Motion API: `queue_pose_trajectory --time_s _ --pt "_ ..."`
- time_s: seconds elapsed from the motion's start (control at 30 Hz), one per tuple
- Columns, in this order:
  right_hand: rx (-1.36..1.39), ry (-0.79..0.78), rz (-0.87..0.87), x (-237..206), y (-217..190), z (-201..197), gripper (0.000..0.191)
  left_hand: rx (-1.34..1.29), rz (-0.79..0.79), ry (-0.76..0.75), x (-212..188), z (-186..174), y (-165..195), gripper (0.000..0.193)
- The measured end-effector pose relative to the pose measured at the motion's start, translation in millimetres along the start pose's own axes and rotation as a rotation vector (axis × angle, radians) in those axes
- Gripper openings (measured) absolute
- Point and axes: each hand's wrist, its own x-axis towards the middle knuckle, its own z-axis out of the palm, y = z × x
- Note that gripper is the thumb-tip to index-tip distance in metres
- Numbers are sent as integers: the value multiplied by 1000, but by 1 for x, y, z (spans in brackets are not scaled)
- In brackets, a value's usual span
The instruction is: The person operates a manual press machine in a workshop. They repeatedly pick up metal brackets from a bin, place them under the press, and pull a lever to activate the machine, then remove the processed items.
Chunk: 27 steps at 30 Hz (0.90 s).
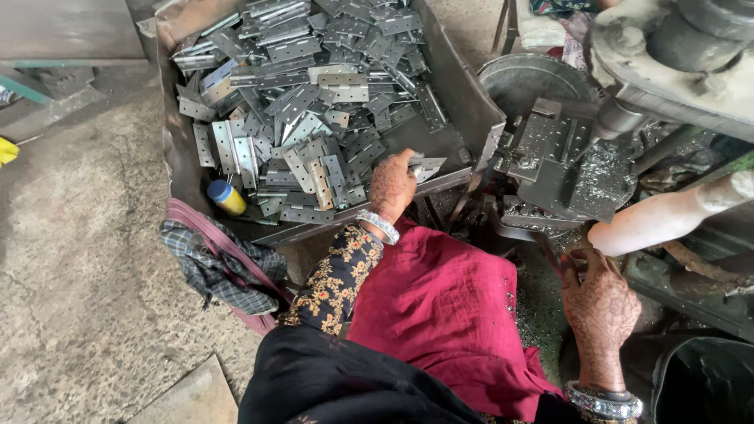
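My left hand pinches one hinge plate at the tray's near edge, my right hand curls empty beside the drill jig, and most plates lie heaped, apparently awaiting work.

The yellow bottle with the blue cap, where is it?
Head view, left side: the yellow bottle lies in the metal tray's near-left corner, beside the hinge pile.

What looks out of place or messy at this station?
A yellow bottle with a blue cap lies on its side in the tray among loose metal hinge plates. Metal shavings litter the press fixture.
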Motion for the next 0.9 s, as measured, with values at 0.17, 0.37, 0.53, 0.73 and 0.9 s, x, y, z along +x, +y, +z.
queue_pose_trajectory --time_s 0.17,0.37,0.53,0.73,0.9 --pt "26 19 0 -2 -6 -6 26 -69 15 -52 -2 -20 41 25" --pt "3 91 -55 -6 -3 -8 32 -160 455 -127 -33 25 114 26" --pt "49 80 -47 -9 6 -8 37 142 873 34 -88 102 151 32" --pt "77 24 -56 -7 0 -18 41 170 653 -288 -83 125 161 31" --pt "72 -131 50 -2 1 -19 42 256 565 -89 -58 126 178 46"
